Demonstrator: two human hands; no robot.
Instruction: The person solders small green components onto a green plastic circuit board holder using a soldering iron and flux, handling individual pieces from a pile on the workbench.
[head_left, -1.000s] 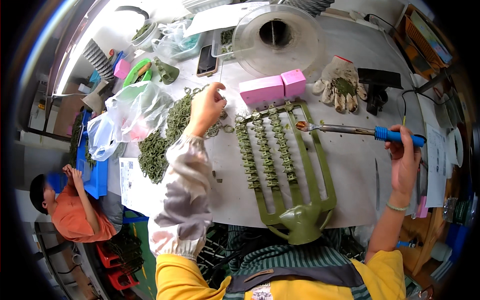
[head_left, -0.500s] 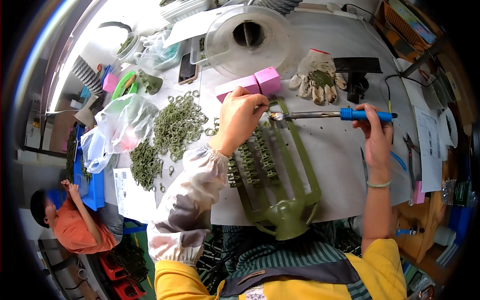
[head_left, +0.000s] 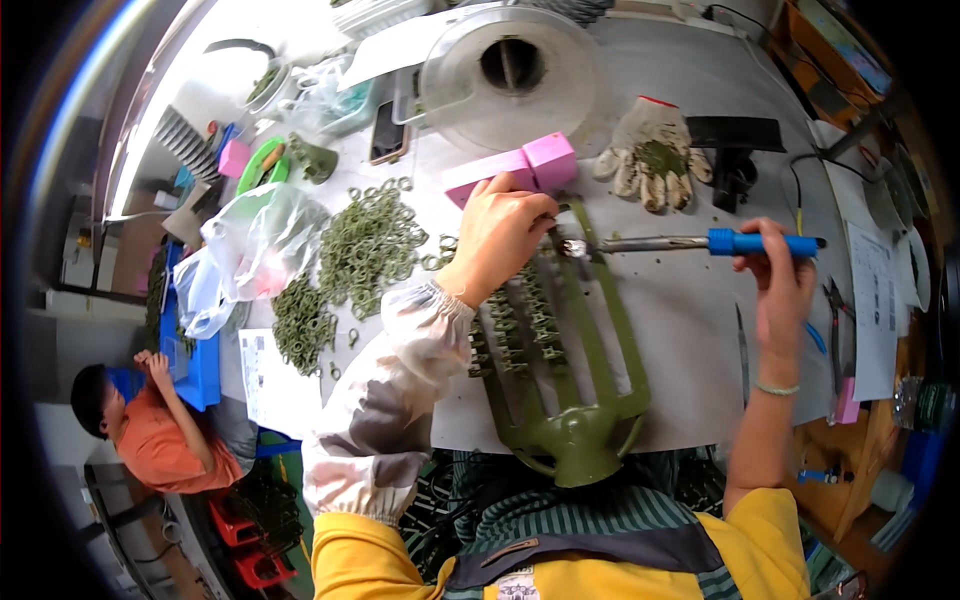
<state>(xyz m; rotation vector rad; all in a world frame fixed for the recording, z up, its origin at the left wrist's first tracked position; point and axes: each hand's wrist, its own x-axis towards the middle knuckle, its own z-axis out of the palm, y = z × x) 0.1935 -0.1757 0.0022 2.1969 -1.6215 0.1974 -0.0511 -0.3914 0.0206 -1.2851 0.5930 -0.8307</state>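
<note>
An olive-green frame (head_left: 580, 435) with long parallel bars and a cup-shaped near end lies before me on the table. Small green ring pieces (head_left: 508, 335) sit in rows along its left bars. My left hand (head_left: 498, 232) is closed in a pinch at the frame's far end; its fingers hide what they hold. From the right, my right hand (head_left: 780, 285) grips the blue handle of a soldering iron (head_left: 740, 243). The iron lies nearly level across the frame, its shiny tip just right of my left fingertips. Loose green rings (head_left: 370, 250) are heaped left of my left hand.
Pink blocks (head_left: 490, 177) stand beyond my left hand, before a round clear cover (head_left: 450, 80). A stained glove (head_left: 650, 155) and black stand (head_left: 735, 150) lie far right. Pliers (head_left: 838, 320) and tweezers (head_left: 742, 350) lie right. At left are plastic bags (head_left: 255, 240) and a seated person (head_left: 160, 440).
The whole view has shifted slightly, so things appear further right. The iron's tip has moved a little nearer to me relative to my left fingertips. My left hand keeps its pinch.
</note>
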